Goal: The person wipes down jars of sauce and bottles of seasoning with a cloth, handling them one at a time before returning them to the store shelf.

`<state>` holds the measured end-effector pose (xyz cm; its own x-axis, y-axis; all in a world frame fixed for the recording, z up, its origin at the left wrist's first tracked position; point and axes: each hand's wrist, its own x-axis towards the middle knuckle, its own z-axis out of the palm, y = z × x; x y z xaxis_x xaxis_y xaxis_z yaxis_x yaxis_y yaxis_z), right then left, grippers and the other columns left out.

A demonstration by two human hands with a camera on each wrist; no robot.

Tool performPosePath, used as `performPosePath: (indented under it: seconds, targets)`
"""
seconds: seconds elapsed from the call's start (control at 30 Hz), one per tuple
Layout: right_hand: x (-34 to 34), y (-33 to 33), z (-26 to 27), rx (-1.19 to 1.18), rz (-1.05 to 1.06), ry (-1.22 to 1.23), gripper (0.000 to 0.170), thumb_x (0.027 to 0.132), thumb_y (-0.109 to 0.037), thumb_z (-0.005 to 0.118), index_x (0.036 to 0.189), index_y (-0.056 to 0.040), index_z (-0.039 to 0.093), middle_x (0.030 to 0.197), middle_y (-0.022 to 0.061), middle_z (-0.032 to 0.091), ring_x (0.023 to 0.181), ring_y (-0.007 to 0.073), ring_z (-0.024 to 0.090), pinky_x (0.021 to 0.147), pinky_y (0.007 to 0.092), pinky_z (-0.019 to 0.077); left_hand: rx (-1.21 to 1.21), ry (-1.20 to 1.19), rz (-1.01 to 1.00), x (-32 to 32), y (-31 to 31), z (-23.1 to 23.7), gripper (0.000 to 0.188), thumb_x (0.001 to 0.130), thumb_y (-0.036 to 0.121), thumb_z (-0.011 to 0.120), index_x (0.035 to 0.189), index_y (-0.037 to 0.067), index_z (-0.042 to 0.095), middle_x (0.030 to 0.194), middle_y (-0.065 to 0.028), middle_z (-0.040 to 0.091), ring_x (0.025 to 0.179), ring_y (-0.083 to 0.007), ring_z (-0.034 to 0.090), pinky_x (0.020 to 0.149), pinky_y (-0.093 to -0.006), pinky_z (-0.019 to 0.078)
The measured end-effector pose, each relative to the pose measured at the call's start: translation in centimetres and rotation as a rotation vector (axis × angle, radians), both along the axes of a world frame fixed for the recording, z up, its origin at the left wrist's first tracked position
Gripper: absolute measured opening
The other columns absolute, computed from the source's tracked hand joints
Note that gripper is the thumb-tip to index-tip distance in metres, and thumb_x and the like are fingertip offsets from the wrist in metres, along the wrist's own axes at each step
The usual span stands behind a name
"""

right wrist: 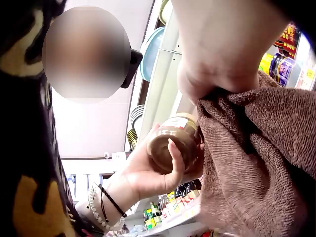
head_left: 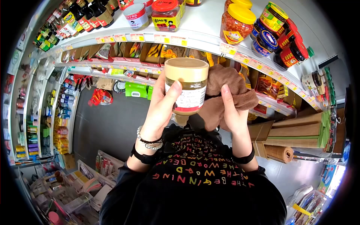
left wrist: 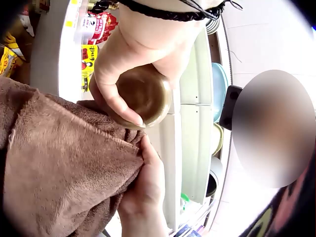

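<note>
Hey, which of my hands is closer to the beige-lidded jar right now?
Left. Your left hand grips the jar; your right hand is off to its right, holding the brown cloth.

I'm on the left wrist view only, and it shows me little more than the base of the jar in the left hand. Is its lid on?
Observer: Yes. The head view shows a tan lid on the jar.
Operator: Good. Anything on its side?
Observer: A white label with a red band at the bottom; its print is too small to read.
Operator: And what's beyond, on the right?
Observer: Past the brown cloth, in the head view, a shelf bears a jar with a yellow lid.
</note>
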<state>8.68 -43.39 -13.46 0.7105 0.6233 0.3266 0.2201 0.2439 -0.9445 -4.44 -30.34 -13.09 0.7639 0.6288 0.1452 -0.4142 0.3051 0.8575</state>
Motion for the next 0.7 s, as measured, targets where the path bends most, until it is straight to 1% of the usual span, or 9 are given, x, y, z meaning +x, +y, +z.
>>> performPosePath:
  seconds: [0.13,0.2,0.33,0.43,0.67,0.7]
  targets:
    - [-0.05,0.15,0.00,0.007,0.002,0.023,0.026,0.096,-0.017,0.061,0.111,0.0039,0.059,0.101,0.0068,0.065,0.090,0.0120,0.058,0.079,0.0288,0.0483,0.005,0.006,-0.005,0.13,0.09,-0.15,0.059,0.097,0.033,0.058,0.142,0.001,0.037,0.130,-0.0076,0.055,0.119,-0.0136,0.053,0.100,-0.0316,0.0432]
    - [-0.11,0.05,0.14,-0.036,0.012,0.042,0.026,0.096,-0.017,0.061,0.111,0.0038,0.059,0.102,0.0070,0.065,0.091,0.0121,0.058,0.080,0.0288,0.0483,-0.012,0.018,0.002,0.19,0.05,-0.09,0.058,0.098,0.032,0.057,0.143,0.001,0.037,0.131,-0.0079,0.055,0.119,-0.0137,0.052,0.100,-0.0315,0.0430]
    - [-0.19,0.22,0.18,-0.013,0.014,0.023,0.026,0.096,-0.017,0.061,0.112,0.0037,0.059,0.103,0.0073,0.065,0.093,0.0123,0.058,0.081,0.0293,0.0482,-0.016,0.038,0.011,0.28,-0.04,0.07,0.056,0.100,0.031,0.054,0.144,0.001,0.035,0.133,-0.0085,0.054,0.120,-0.0139,0.051,0.101,-0.0312,0.0423]
    - [-0.40,0.25,0.22,-0.041,0.009,0.042,0.027,0.096,-0.017,0.061,0.113,0.0036,0.058,0.106,0.0078,0.064,0.095,0.0131,0.058,0.082,0.0302,0.0481,-0.017,0.048,0.023,0.38,0.01,0.09,0.057,0.100,0.031,0.054,0.144,0.001,0.035,0.133,-0.0087,0.053,0.121,-0.0139,0.051,0.101,-0.0312,0.0420]
    - [-0.04,0.34,0.23,-0.045,0.054,-0.029,0.028,0.095,-0.015,0.062,0.114,0.0040,0.058,0.107,0.0093,0.064,0.096,0.0153,0.059,0.083,0.0312,0.0484,-0.021,0.050,0.010,0.64,0.14,0.12,0.057,0.100,0.031,0.054,0.144,0.001,0.034,0.133,-0.0086,0.053,0.122,-0.0136,0.050,0.102,-0.0307,0.0411]
    - [-0.04,0.39,0.32,-0.045,0.060,-0.050,0.028,0.094,-0.015,0.063,0.114,0.0041,0.058,0.107,0.0093,0.064,0.096,0.0155,0.060,0.082,0.0314,0.0485,-0.032,0.063,0.020,0.71,0.06,0.21,0.057,0.100,0.032,0.053,0.144,0.002,0.034,0.134,-0.0088,0.052,0.123,-0.0139,0.050,0.102,-0.0305,0.0407]
